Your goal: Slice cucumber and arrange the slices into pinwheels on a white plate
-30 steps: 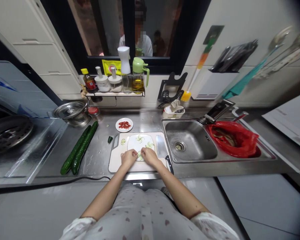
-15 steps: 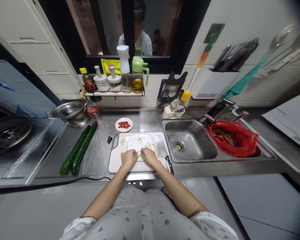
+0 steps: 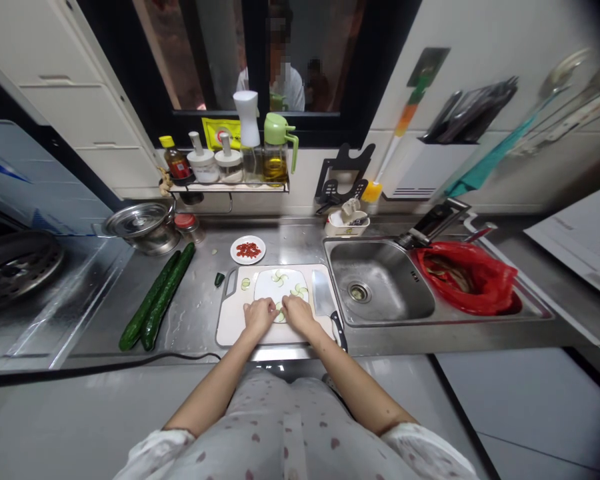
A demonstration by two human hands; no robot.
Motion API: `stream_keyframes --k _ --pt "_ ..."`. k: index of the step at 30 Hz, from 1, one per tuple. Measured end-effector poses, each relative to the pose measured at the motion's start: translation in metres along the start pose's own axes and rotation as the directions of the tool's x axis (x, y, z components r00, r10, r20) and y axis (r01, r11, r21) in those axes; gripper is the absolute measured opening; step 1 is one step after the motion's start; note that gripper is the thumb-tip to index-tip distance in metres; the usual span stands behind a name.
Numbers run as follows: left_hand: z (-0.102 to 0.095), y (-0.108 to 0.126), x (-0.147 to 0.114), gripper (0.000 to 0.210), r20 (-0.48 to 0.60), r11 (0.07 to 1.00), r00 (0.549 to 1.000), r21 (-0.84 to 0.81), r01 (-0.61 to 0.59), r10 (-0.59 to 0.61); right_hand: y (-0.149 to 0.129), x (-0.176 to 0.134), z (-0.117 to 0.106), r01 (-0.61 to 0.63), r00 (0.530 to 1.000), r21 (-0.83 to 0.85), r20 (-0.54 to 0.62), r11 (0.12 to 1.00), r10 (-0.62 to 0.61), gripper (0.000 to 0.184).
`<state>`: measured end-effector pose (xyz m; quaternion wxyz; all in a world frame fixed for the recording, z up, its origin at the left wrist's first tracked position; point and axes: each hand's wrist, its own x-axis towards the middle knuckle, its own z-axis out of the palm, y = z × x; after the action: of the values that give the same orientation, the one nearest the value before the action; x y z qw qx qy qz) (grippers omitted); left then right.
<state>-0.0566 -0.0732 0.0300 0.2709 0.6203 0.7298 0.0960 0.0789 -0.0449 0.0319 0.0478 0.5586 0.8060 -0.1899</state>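
A white plate [image 3: 266, 288] lies on the cutting board [image 3: 233, 327]. Three clusters of thin cucumber slices are on it: one at the top [image 3: 279, 276], one at the right [image 3: 299, 291] and one at the near edge [image 3: 280, 316]. My left hand [image 3: 260, 315] and my right hand [image 3: 297, 313] meet over the near cluster, fingertips pinched at its slices from either side. Fingers partly cover these slices. More cucumber slices [image 3: 245, 284] rest on the board's left part. The kitchen knife [image 3: 323, 293] lies along the board's right side, black handle towards me.
Two whole cucumbers [image 3: 163, 300] lie left of the board, with a cucumber end [image 3: 219, 279] nearer it. Behind the board stands a small dish of chopped red pepper [image 3: 248, 250]. To the right are the sink [image 3: 380, 273] and a red plastic bag [image 3: 480, 277]. A seasoning rack [image 3: 230, 188] hangs behind.
Both hands stay over the near cluster of slices. Their fingers have shifted only slightly; nothing else has visibly moved.
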Motion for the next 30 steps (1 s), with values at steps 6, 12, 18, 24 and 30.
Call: stream_keyframes --k 6,12,18,24,30 --pt "0.002 -0.002 0.002 0.012 0.011 1.0 1.0 0.005 -0.009 0.009 0.003 -0.003 0.0 -0.022 1.0 0.0 0.015 1.0 0.022 0.017" --pt "0.003 -0.003 0.002 0.013 0.008 1.0 1.0 0.017 -0.006 0.006 0.004 -0.005 0.002 0.011 1.0 -0.004 0.009 1.0 -0.011 0.018" --pt "0.001 -0.003 0.004 0.014 0.027 1.0 1.0 0.027 -0.004 0.004 0.003 -0.008 -0.001 0.018 1.0 -0.019 0.01 1.0 -0.018 0.02" --pt "0.006 -0.005 0.005 0.013 0.021 0.998 1.0 0.063 0.006 -0.008 0.002 -0.018 0.003 -0.004 1.0 -0.038 -0.009 0.999 0.004 0.026" --pt "0.009 -0.006 0.003 0.014 0.001 0.998 1.0 0.06 -0.015 0.015 0.003 -0.02 0.005 -0.007 1.0 -0.042 0.0 0.999 0.007 0.025"
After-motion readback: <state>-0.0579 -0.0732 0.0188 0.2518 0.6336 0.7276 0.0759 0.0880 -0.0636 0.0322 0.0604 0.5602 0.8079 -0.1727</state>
